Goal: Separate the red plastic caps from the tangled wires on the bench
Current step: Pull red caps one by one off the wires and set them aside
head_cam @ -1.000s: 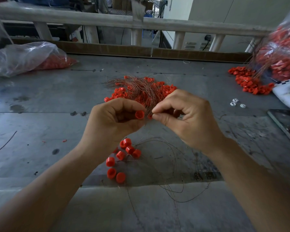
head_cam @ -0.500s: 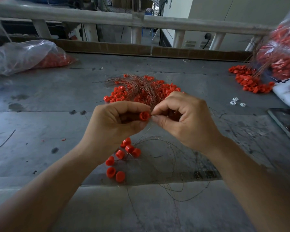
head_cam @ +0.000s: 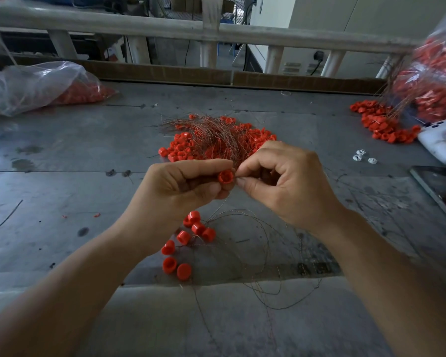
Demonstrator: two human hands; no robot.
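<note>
My left hand (head_cam: 180, 191) pinches a red plastic cap (head_cam: 226, 176) between thumb and forefinger, its open end toward me. Right beside it, my right hand (head_cam: 283, 184) pinches a thin wire at the cap's edge; the wire trails down to the bench. Behind both hands lies a pile of red caps tangled with brownish wires (head_cam: 211, 140). Below my hands several loose red caps (head_cam: 188, 238) sit on the grey bench (head_cam: 62, 197), next to loose thin wires (head_cam: 263, 266) curling toward the front edge.
A clear plastic bag of red caps (head_cam: 41, 86) lies at the back left. At the right are another heap of red caps (head_cam: 381, 122), a bag of caps and wires (head_cam: 433, 81), a white controller (head_cam: 440, 140), small white parts (head_cam: 362, 155) and a dark tablet (head_cam: 440, 186).
Both hands have stayed together over the bench, shifting slightly. The cap in my left hand has turned so its open end faces me more.
</note>
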